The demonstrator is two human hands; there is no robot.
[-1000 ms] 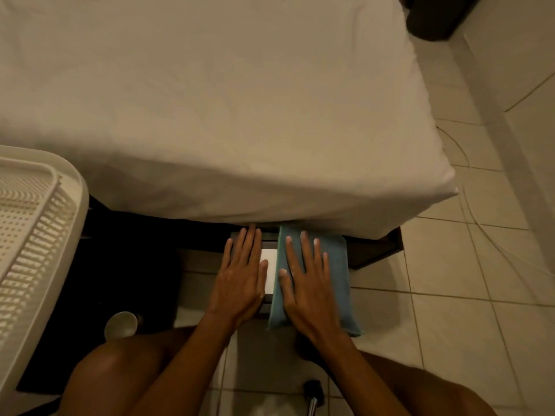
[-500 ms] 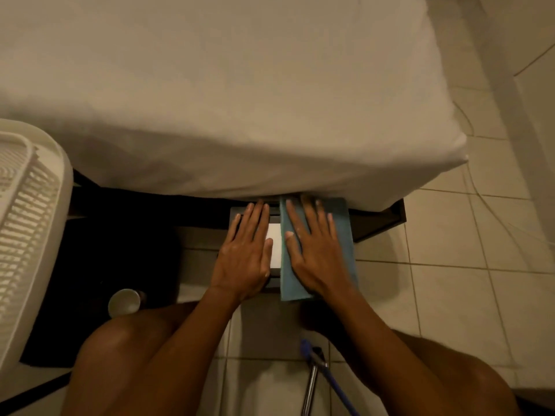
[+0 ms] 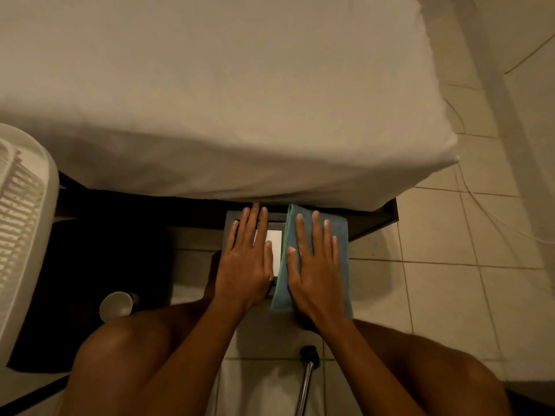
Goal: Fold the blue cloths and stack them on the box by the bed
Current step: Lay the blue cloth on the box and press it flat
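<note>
A folded blue cloth [image 3: 341, 235] lies on the right half of a dark box [image 3: 231, 219] with a white label [image 3: 274, 247], set on the floor against the bed's near edge. My right hand [image 3: 313, 265] rests flat on the cloth, fingers spread and pointing at the bed. My left hand [image 3: 247, 259] lies flat on the box's left half, beside the cloth, covering part of the label. Neither hand grips anything. The cloth hangs a little past the box's near and right edges.
A bed with a white sheet [image 3: 225, 100] fills the upper view. A white slatted plastic basket [image 3: 21, 220] stands at the left. A small pale cup [image 3: 115, 306] sits on the dark floor mat. A metal pole [image 3: 306, 382] lies between my knees on the tiled floor [image 3: 450, 280].
The view has shifted slightly. Both hands stay flat in place, the right hand sliding a little toward me over the cloth.
</note>
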